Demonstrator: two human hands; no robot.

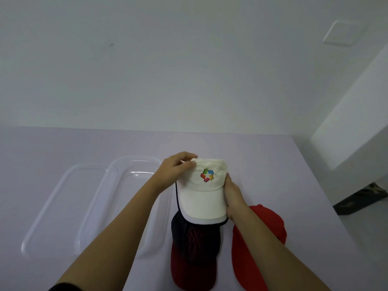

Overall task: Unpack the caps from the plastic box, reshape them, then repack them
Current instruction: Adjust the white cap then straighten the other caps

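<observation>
Pinching white cap [202, 190] crown w/ L grip [176, 172], R grip [233, 196] clasping its side.

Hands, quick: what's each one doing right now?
Left hand: grips the white cap at the top of its crown.
Right hand: grips the same cap's right edge, by the brim.

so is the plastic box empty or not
Empty: only the table shows through the clear plastic box. The left hand and right hand hold the white cap; the dark cap and red cap lie outside it.
</observation>
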